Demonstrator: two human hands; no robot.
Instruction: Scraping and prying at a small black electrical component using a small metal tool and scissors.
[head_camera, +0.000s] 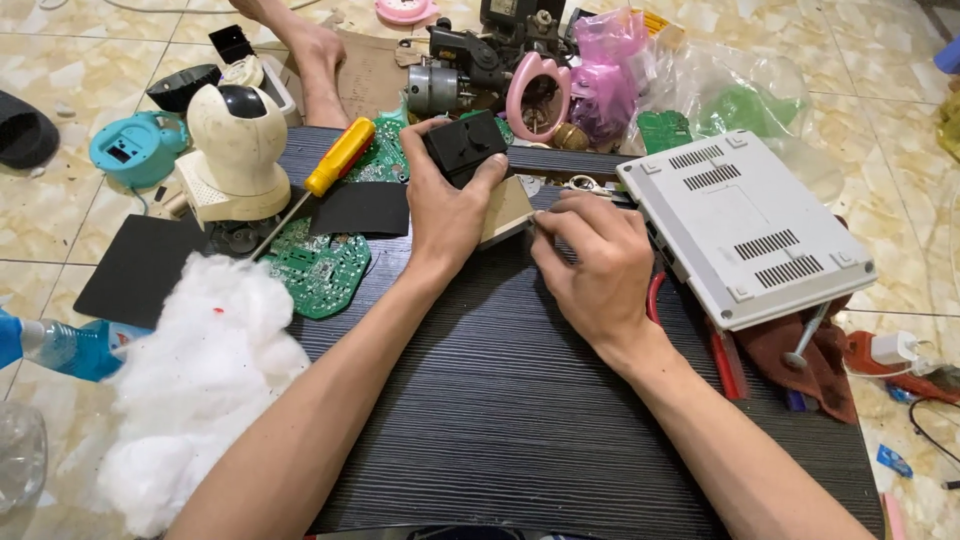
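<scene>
My left hand (447, 205) grips a small black plastic box (463, 145) at the far side of a dark ribbed board (500, 400). A tan flat card (507, 208) lies under its fingers. My right hand (592, 262) is curled just right of it, its fingertips pinched at the tan card's edge. I cannot tell whether something small sits between those fingers.
A grey vented box (745, 225) lies to the right, a rag and red-handled tools beside it. Left: white round camera (238, 150), yellow-handled screwdriver (338, 158), green circuit boards (318, 268), white stuffing (205, 375), spray bottle (62, 347). Motor parts and plastic bags behind.
</scene>
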